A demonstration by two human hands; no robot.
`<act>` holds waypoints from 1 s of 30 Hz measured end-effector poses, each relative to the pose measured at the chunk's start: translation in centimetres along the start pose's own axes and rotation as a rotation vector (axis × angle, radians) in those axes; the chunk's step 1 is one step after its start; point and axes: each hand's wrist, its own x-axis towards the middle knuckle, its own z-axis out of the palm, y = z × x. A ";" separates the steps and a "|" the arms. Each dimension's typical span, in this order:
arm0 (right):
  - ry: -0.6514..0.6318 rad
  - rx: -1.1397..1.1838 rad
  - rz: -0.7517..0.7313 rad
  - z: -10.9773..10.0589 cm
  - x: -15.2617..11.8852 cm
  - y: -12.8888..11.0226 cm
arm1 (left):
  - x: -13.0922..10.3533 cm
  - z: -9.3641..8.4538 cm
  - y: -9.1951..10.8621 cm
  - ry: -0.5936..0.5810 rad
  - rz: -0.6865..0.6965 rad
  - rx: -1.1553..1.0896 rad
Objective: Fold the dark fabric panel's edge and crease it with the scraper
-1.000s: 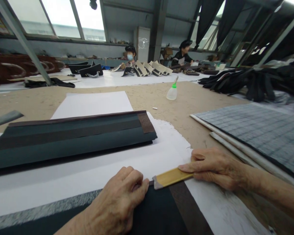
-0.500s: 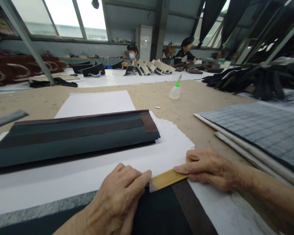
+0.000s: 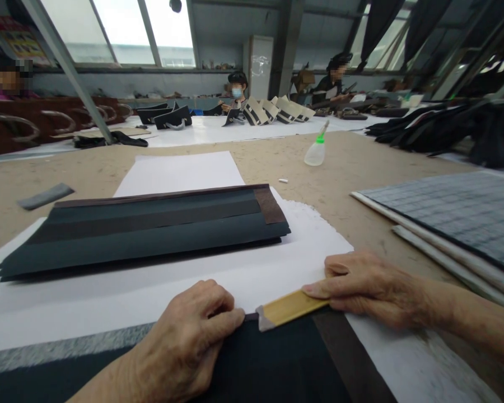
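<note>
My right hand (image 3: 361, 288) grips a flat yellow wooden stick (image 3: 289, 308) with a pale tip and lays it along the top edge of a dark sheet (image 3: 277, 364) that carries a brown strip (image 3: 348, 364). My left hand (image 3: 189, 341) rests knuckles-up on that same sheet, fingers curled at its top edge just left of the stick's tip. The sheet lies on white paper (image 3: 193, 285). Beyond it lies a stack of dark sheets with brown bands (image 3: 151, 226).
A clear squeeze bottle with a green nozzle (image 3: 316, 151) stands on the tan tabletop (image 3: 340, 184). Grey gridded boards (image 3: 457, 212) lie at right. A grey strip (image 3: 45, 196) lies at left. Other people work at far tables among dark bag parts (image 3: 437, 131).
The view has swung slightly left, so everything sits further right in the frame. The stick's tip has slid a little along the sheet's edge; my left fingers curled in again.
</note>
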 end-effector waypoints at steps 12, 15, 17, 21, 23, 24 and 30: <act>-0.010 -0.061 -0.030 0.2 1.7 -0.7 | -1.3 -0.5 -0.8 -0.002 0.083 0.095; -0.025 -0.073 -0.032 0.1 1.8 -0.7 | -2.4 -1.7 -1.2 -0.030 0.010 0.027; -0.028 -0.066 -0.035 0.1 2.0 -0.7 | -2.9 -2.0 -1.3 -0.009 0.014 0.019; -0.025 -0.048 -0.049 0.2 3.0 -1.0 | -3.0 -1.9 -1.2 0.017 0.038 0.062; -0.029 -0.054 -0.064 0.2 3.5 -1.2 | -2.8 -1.8 -0.9 0.001 0.045 0.084; -0.033 -0.059 -0.066 0.2 3.8 -1.3 | -2.7 -1.8 -0.8 -0.005 0.053 0.093; -0.037 -0.064 -0.064 0.4 5.0 -1.8 | -2.3 -2.1 -0.6 -0.019 0.082 0.162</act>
